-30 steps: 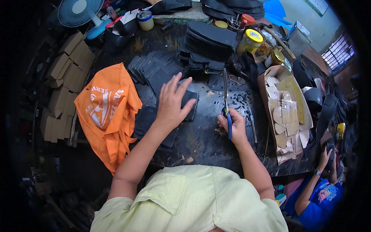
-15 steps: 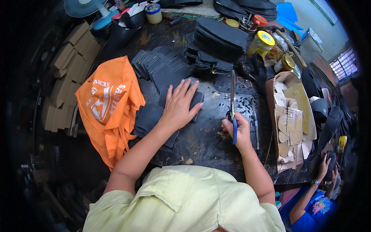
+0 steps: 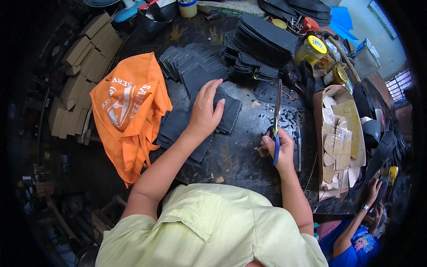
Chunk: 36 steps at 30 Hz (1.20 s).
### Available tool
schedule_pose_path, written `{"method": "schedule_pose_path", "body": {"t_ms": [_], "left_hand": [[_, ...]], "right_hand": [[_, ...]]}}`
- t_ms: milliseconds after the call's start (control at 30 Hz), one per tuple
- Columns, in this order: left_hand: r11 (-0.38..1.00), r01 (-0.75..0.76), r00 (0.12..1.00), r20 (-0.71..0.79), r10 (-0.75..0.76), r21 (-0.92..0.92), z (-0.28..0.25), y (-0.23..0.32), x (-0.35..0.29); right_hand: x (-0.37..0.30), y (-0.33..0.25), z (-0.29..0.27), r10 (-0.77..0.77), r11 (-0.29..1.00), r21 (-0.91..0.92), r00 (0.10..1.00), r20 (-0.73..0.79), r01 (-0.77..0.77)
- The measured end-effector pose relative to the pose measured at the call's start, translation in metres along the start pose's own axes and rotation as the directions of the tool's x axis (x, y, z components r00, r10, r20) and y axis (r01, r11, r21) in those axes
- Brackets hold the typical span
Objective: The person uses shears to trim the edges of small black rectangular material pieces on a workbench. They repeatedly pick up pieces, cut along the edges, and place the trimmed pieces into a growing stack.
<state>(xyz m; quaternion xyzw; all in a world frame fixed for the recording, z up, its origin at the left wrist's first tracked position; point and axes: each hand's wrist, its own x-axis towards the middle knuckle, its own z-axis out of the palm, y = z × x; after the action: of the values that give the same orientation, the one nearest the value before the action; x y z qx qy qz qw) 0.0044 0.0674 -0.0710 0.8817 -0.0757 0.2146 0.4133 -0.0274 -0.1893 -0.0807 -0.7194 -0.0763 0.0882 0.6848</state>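
Observation:
My left hand (image 3: 207, 109) lies flat, fingers together, on a stack of dark cut pieces with wavy edges (image 3: 229, 113) on the black worktable (image 3: 240, 155). More dark pieces (image 3: 178, 129) lie under my wrist, and a fanned pile (image 3: 191, 66) sits farther back. My right hand (image 3: 280, 149) grips blue-handled scissors (image 3: 276, 120), their blades shut and pointing away from me. The two hands are apart, with bare tabletop between them.
An orange printed cloth (image 3: 129, 107) hangs over the table's left edge. Stacked black soles (image 3: 267, 38), yellow-lidded jars (image 3: 311, 49) and a cardboard tray of tan cut-outs (image 3: 340, 138) stand behind and right. Cardboard boxes (image 3: 84, 58) pile at left. Another person's arm (image 3: 360, 218) shows lower right.
My left hand has slid a little toward me on the stack, fingers closing together. My right hand keeps the scissors, blades still pointing away. The view has shifted slightly.

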Motion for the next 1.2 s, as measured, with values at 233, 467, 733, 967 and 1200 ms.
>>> {"method": "schedule_pose_path", "body": {"t_ms": [233,467,733,967,1200], "left_hand": [[0.972,-0.119,0.923,0.383,0.033,0.203,-0.029,-0.002,0.015],[0.981,-0.065,0.904,0.427,-0.02,0.183,-0.039,0.001,0.032],[0.972,-0.095,0.946,0.323,0.022,0.213,-0.037,0.001,0.026],[0.98,-0.151,0.968,0.22,0.12,0.131,-0.035,0.01,0.023],[0.823,0.175,0.921,0.386,0.058,-0.54,-0.051,0.05,0.024]], "right_hand": [[-0.004,-0.004,0.001,0.035,0.999,0.018,0.999,-0.008,-0.035],[-0.004,-0.006,0.002,0.048,0.999,0.019,0.999,-0.016,-0.048],[-0.006,-0.01,0.001,0.103,0.992,0.073,0.995,-0.01,-0.102],[-0.003,-0.003,0.004,0.013,1.0,-0.002,0.999,-0.052,-0.013],[-0.007,-0.044,0.01,-0.115,0.991,0.058,0.987,-0.108,0.122]]}}
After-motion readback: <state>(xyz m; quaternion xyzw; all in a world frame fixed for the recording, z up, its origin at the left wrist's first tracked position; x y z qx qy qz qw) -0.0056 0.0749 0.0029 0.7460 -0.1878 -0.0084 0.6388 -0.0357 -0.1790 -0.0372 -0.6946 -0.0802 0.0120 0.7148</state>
